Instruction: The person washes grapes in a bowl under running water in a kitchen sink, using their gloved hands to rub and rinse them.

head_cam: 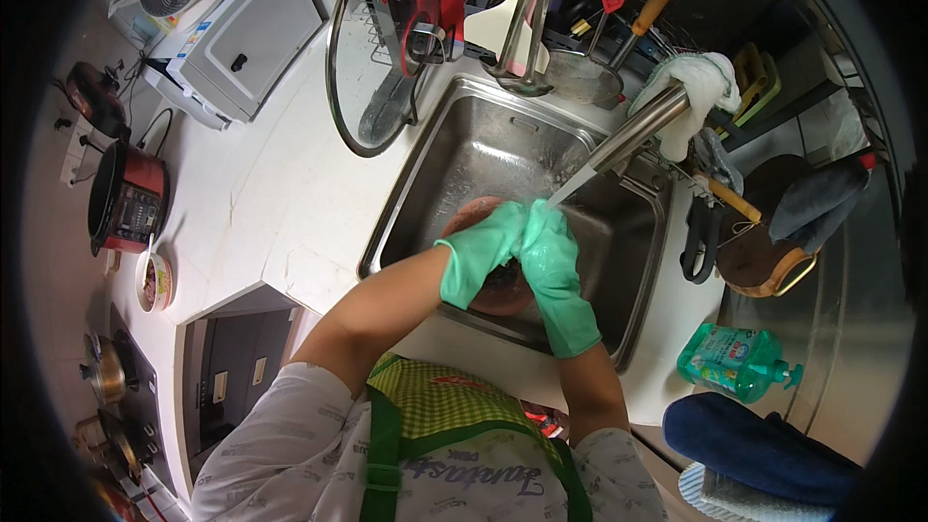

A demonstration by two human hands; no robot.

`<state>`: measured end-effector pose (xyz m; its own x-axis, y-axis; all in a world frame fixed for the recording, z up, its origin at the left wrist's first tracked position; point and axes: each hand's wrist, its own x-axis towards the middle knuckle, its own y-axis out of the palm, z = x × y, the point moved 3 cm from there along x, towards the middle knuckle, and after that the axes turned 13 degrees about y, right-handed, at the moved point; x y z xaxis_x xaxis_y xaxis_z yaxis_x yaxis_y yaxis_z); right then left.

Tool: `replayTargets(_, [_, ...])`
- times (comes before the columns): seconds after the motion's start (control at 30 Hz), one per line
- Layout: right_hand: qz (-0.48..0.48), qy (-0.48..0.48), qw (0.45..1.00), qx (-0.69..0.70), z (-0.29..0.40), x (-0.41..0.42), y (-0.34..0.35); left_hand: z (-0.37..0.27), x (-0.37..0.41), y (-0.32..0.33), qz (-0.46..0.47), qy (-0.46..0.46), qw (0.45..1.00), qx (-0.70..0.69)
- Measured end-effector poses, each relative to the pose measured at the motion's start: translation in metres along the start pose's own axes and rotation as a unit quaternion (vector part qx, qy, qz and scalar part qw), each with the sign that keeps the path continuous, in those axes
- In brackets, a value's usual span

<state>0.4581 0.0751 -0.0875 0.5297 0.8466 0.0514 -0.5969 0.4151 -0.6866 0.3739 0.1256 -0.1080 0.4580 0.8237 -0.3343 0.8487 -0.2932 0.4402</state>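
Both my hands wear green rubber gloves and meet over a stainless steel sink. Water runs from the metal faucet onto my left hand and my right hand, which touch at the fingers. The gloves hide whether anything is between them. Below them in the sink sits a reddish-brown bowl, partly covered by the gloves, with something dark inside.
A glass lid stands upright at the sink's back left. Ladles and a mesh strainer hang behind it. A green pump bottle and a dark blue cloth lie right. A red electric cooker stands far left.
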Motion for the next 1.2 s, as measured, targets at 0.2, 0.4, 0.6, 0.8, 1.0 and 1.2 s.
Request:
replayTargets(0.2, [0.184,0.283,0.874,0.35,-0.019,0.004,0.024,-0.029,-0.007,0.0,0.105,0.283,0.854,0.423])
replayTargets(0.4, [0.334,0.302,0.816,0.362,-0.024,0.01,0.024,-0.022,-0.011,-0.007,0.136,0.337,0.742,0.563])
replayTargets(0.6, [0.096,0.184,0.971,0.12,-0.005,-0.004,0.006,0.004,0.006,-0.002,0.036,0.004,0.999,-0.001])
replayTargets(0.8, [0.215,0.317,0.851,0.358,-0.017,0.009,0.016,-0.02,-0.007,-0.005,0.137,0.309,0.871,0.357])
replayTargets(1.0, [0.282,0.424,0.732,0.452,-0.037,0.014,0.026,-0.041,-0.013,-0.008,0.194,0.299,0.85,0.389])
replayTargets(1.2, [0.312,0.384,0.627,0.603,-0.027,0.024,0.034,-0.017,0.007,-0.033,0.089,0.018,0.994,0.062])
